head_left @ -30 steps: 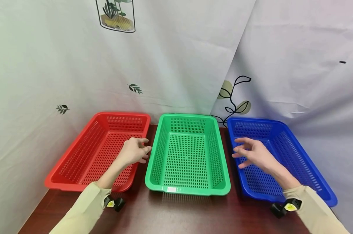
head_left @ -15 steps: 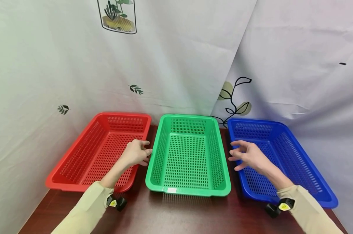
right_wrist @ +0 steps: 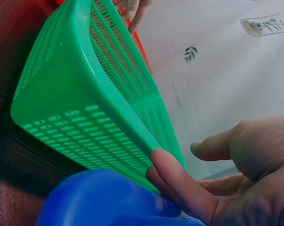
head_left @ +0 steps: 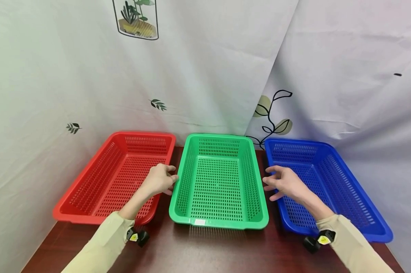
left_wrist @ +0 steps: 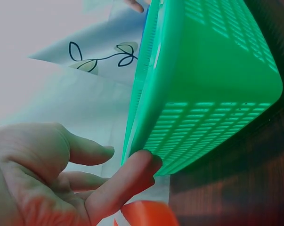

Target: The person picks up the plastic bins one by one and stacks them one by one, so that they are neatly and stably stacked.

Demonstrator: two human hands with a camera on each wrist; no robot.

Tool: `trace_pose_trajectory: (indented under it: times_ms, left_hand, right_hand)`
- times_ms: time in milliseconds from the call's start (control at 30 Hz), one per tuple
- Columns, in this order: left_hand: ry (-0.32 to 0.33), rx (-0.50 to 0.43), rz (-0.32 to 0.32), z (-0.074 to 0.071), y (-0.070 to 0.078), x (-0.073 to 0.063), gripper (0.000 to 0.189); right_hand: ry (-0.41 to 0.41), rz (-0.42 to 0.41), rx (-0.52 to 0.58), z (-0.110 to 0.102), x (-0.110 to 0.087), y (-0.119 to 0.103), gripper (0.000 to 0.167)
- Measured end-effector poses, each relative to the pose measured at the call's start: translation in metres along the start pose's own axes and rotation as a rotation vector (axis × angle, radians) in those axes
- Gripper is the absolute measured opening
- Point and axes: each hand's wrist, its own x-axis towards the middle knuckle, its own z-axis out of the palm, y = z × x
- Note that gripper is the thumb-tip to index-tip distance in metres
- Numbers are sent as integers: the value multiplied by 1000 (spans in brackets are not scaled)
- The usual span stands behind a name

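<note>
A green plastic basket [head_left: 219,185] with slotted walls stands in the middle of the head view. At its left rim is my left hand [head_left: 159,179], over the right edge of the red basket [head_left: 79,218]. The left wrist view shows that hand's fingers [left_wrist: 127,181] right at the green rim, with the thumb held apart. Opposite, my right hand [head_left: 286,184] reaches over the blue basket's [head_left: 358,182] left edge. Its fingertips [right_wrist: 165,162] overlap the green rim in the right wrist view, and its thumb is also spread away. Neither hand is curled round anything.
All three baskets stand side by side on a dark red-brown table [head_left: 205,250], with narrow gaps between them. A pale cloth [head_left: 208,68] printed with plants hangs close behind and at both sides. Each wrist wears a small black camera [head_left: 312,244].
My right hand has moved left from over the blue basket to the green basket's right rim. My left hand has shifted slightly right, closer to the green rim. The baskets stay in place.
</note>
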Motion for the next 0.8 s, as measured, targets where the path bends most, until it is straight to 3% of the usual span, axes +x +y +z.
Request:
trace_pose_trajectory:
  times_ms: [400, 800]
  left_hand:
    - [-17, 65, 41, 4, -1, 2, 47]
    - [-11, 83, 39, 8, -3, 7, 49]
  right_hand:
    - [16, 53, -65, 9, 4, -6, 56]
    - [-6, 72, -119, 17, 13, -6, 51]
